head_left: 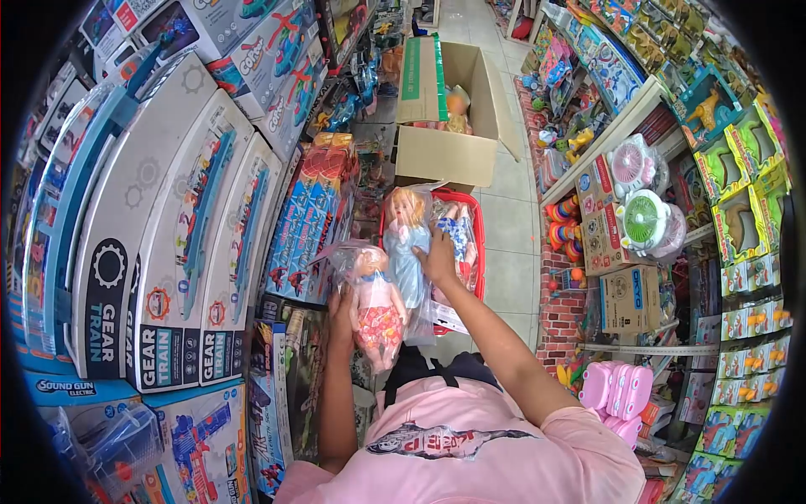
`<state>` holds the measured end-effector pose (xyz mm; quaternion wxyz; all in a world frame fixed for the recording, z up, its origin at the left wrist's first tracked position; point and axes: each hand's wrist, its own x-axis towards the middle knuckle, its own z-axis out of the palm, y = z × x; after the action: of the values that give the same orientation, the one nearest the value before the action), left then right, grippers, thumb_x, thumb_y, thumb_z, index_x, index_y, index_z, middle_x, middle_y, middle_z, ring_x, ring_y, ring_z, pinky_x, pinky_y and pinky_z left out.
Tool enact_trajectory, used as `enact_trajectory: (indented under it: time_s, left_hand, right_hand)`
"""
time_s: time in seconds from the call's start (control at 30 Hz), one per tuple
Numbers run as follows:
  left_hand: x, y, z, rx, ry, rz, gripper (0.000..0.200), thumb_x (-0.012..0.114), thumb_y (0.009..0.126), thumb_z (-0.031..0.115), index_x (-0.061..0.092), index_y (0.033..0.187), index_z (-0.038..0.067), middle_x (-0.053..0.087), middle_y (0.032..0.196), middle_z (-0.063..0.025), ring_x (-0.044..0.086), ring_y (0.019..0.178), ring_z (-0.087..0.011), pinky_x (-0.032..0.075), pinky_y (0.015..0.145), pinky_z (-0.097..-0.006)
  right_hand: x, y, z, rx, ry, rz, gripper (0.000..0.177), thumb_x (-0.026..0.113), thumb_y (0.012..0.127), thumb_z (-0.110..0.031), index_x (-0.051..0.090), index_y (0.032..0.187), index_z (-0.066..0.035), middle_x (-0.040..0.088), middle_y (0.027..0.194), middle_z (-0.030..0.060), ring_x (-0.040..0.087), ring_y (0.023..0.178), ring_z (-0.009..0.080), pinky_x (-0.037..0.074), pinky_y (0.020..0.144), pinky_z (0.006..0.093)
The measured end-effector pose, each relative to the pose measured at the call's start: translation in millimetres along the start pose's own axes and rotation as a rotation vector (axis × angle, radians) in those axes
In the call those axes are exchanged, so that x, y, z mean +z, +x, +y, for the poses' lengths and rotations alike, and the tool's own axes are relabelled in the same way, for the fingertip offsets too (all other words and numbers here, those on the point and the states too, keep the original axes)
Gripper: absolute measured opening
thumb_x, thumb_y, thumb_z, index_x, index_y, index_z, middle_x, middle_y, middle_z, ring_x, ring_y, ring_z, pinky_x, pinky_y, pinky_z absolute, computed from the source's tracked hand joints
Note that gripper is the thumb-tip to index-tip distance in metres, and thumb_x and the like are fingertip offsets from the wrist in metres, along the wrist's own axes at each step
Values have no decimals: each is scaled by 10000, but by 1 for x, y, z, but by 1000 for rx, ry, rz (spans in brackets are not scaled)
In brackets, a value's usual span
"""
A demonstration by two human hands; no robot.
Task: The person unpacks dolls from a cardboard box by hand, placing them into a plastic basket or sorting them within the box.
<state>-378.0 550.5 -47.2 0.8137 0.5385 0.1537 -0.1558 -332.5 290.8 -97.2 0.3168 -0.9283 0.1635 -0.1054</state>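
Note:
A bagged baby doll with orange-pink patterned shorts (382, 323) is held upright at its left side by my left hand (341, 315), whose fingers are partly hidden behind it. Beside it, a blonde doll in a light blue dress (406, 244) lies in clear plastic over the red basket (479, 277). My right hand (438, 259) rests against this doll's right edge, fingers spread. Further right in the basket lies a doll in blue and white patterned clothes (456, 231), partly covered by my right hand.
An open cardboard box (445, 155) with dolls inside stands beyond the basket on the tiled floor (508, 218). Boxed toys (180, 252) line the left. On the right are shelves with small fans (645, 220) and pink cases (617, 391).

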Motion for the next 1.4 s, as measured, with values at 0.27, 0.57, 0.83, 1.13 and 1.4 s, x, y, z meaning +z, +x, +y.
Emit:
enact_trajectory:
  time_s: [0.27, 0.57, 0.83, 1.13, 1.4]
  left_hand:
    - [50, 31, -13, 17, 150, -176, 491, 554, 994, 357, 548, 1319, -11, 586, 1276, -97, 522, 1186, -157, 386, 1024, -302]
    - [128, 54, -29, 486, 625, -480, 620, 506, 996, 329, 270, 1500, 55, 385, 1458, -211, 338, 1370, -318, 235, 1142, -420]
    - [138, 50, -59, 632, 1312, -499, 527, 457, 983, 421, 449, 1460, 197, 274, 1591, -96, 102, 1491, -390, 22, 1146, -622]
    - [156, 49, -64, 678, 1395, -337, 496, 437, 991, 399, 468, 1437, 183, 363, 1540, -101, 239, 1447, -386, 97, 1148, -591]
    - [204, 42, -77, 654, 1457, -107, 374, 522, 924, 222, 555, 1286, 134, 487, 1394, -133, 403, 1307, -388, 291, 1086, -504]
  right_hand:
    - [-58, -34, -2, 321, 610, -189, 562, 664, 931, -243, 379, 1347, 5, 570, 1079, 154, 569, 1032, 201, 493, 828, 324]
    - [-90, -54, 4, 163, 479, 79, 765, 607, 948, -297, 180, 1516, -14, 374, 1395, 300, 432, 1297, 396, 357, 1075, 432]
    - [-70, -53, 37, -37, -35, -68, 727, 559, 938, -356, 244, 1532, -78, 213, 1533, 311, 225, 1428, 460, 231, 1151, 519]
    - [-77, -30, 53, -126, -3, -170, 692, 504, 969, -358, 242, 1508, -11, 211, 1511, 355, 241, 1411, 488, 229, 1152, 527]
    - [-128, 2, 149, -298, 445, -406, 509, 575, 954, -243, 474, 1402, -25, 544, 1336, 232, 523, 1257, 335, 417, 1054, 419]
